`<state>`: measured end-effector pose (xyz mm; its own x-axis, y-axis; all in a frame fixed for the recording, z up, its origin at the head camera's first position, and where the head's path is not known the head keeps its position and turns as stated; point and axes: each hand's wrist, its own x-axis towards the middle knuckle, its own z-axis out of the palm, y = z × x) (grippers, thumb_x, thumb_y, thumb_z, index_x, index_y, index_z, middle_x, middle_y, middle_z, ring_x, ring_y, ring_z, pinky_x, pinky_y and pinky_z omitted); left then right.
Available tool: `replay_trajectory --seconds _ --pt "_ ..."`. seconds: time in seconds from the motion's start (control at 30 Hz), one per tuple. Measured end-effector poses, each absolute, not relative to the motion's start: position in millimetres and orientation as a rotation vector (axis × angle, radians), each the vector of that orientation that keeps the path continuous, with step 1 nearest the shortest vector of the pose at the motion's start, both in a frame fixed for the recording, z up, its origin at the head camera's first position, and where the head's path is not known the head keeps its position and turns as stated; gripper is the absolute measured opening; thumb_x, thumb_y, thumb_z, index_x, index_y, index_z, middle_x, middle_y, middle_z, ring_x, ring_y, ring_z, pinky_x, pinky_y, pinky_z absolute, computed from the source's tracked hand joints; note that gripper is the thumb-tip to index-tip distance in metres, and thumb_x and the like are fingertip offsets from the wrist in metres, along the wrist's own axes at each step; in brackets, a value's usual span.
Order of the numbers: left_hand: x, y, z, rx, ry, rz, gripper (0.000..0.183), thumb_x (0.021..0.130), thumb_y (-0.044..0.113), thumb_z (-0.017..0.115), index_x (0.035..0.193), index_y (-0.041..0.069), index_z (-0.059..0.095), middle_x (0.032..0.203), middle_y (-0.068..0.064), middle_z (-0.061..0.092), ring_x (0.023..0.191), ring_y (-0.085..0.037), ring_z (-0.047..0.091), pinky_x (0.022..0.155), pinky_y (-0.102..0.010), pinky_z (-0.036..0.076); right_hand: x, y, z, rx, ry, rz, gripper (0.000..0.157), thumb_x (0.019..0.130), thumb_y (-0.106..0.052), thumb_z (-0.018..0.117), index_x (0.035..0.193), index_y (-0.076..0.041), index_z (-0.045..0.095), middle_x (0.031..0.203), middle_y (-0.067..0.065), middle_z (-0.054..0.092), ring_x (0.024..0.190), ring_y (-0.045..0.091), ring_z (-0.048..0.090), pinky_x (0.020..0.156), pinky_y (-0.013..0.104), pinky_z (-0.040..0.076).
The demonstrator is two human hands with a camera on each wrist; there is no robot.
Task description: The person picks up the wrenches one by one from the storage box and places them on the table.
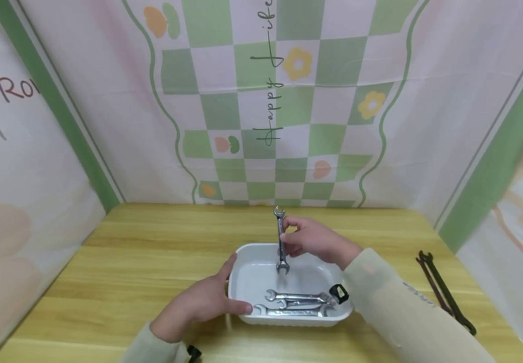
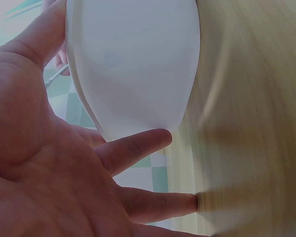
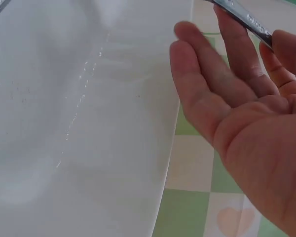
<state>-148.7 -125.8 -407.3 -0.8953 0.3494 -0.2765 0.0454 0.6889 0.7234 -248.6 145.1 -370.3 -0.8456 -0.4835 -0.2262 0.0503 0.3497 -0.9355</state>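
Note:
Between thumb and fingertips, my right hand (image 1: 312,239) pinches a silver double open-end wrench (image 1: 281,247), held upright over the far part of a white tray (image 1: 254,247). The right wrist view shows part of that wrench (image 3: 246,20) at the fingertips, with the other fingers loosely bent. My left hand (image 1: 204,302) rests against the tray's left end. In the left wrist view its fingers (image 2: 138,148) are spread and straight, one fingertip by the tray's outer wall. Several silver wrenches (image 1: 293,312) lie sideways along the tray's near side.
On the wooden table (image 1: 152,252), a long dark wrench (image 1: 447,290) lies at the right with a thinner dark piece alongside. A checked green and white cloth (image 1: 257,108) hangs behind the table's back edge. The right sleeve (image 1: 402,302) passes over the tray's right end.

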Motion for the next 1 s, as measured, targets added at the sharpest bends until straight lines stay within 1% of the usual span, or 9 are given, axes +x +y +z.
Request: replay_trajectory --seconds 0.13,0.23,0.37,0.53,0.63,0.87,1.0 --pt "-148.6 -125.5 -406.1 0.304 2.504 1.060 0.127 0.072 0.053 0.085 0.161 0.010 0.005 0.137 -0.029 0.052 0.107 -0.033 0.059 0.094 -0.057 0.044 -249.9 146.9 -368.3 -0.316 2.121 -1.578 0.007 0.102 -0.010 0.054 0.103 -0.003 0.054 0.095 0.020 0.070 0.084 0.036 0.069 0.081 0.051 0.054" --pt "-148.7 -125.1 -405.9 0.300 2.504 1.056 0.127 0.072 0.053 0.085 0.161 0.010 0.005 0.138 -0.029 0.052 0.109 -0.033 0.058 0.094 -0.057 0.043 -249.7 147.4 -366.7 -0.284 2.127 -1.617 0.008 0.102 -0.012 0.054 0.103 -0.003 0.053 0.099 0.020 0.067 0.081 0.037 0.070 0.079 0.049 0.056" --pt "-148.8 -124.4 -405.6 0.301 2.501 1.054 0.128 0.072 0.053 0.085 0.161 0.010 0.004 0.138 -0.029 0.052 0.109 -0.035 0.059 0.094 -0.058 0.044 -249.0 148.1 -366.0 -0.245 2.090 -1.686 0.008 0.102 -0.010 0.054 0.108 -0.005 0.052 0.099 0.023 0.062 0.077 0.037 0.068 0.077 0.050 0.056" --pt "-148.8 -124.2 -405.3 0.299 2.501 1.056 0.128 0.072 0.053 0.086 0.161 0.010 0.004 0.138 -0.029 0.051 0.109 -0.035 0.059 0.093 -0.059 0.044 -249.2 151.8 -364.9 -0.202 2.016 -1.746 0.015 0.103 -0.009 0.049 0.118 -0.009 0.051 0.095 0.026 0.062 0.086 0.040 0.068 0.075 0.051 0.056" --pt "-149.0 -124.3 -406.1 0.300 2.505 1.057 0.128 0.072 0.053 0.086 0.161 0.011 0.005 0.139 -0.028 0.051 0.110 -0.035 0.058 0.093 -0.059 0.043 -249.4 156.1 -364.4 -0.177 2.007 -1.770 0.017 0.103 -0.009 0.050 0.119 -0.009 0.053 0.093 0.024 0.062 0.092 0.042 0.067 0.074 0.050 0.057" --pt "-147.8 -125.8 -406.6 0.303 2.515 1.052 0.127 0.072 0.053 0.085 0.161 0.012 0.005 0.137 -0.028 0.052 0.109 -0.033 0.058 0.094 -0.057 0.043 -251.5 168.9 -365.3 -0.176 2.029 -1.826 0.021 0.101 -0.010 0.055 0.121 -0.005 0.055 0.104 0.021 0.059 0.097 0.043 0.064 0.077 0.051 0.056" --pt "-147.3 -125.7 -405.8 0.303 2.509 1.055 0.127 0.073 0.053 0.085 0.161 0.012 0.004 0.137 -0.029 0.052 0.108 -0.034 0.059 0.094 -0.057 0.044 -252.5 175.0 -366.2 -0.157 2.024 -1.840 0.025 0.100 -0.010 0.056 0.124 -0.006 0.053 0.107 0.022 0.059 0.099 0.045 0.062 0.078 0.051 0.055"
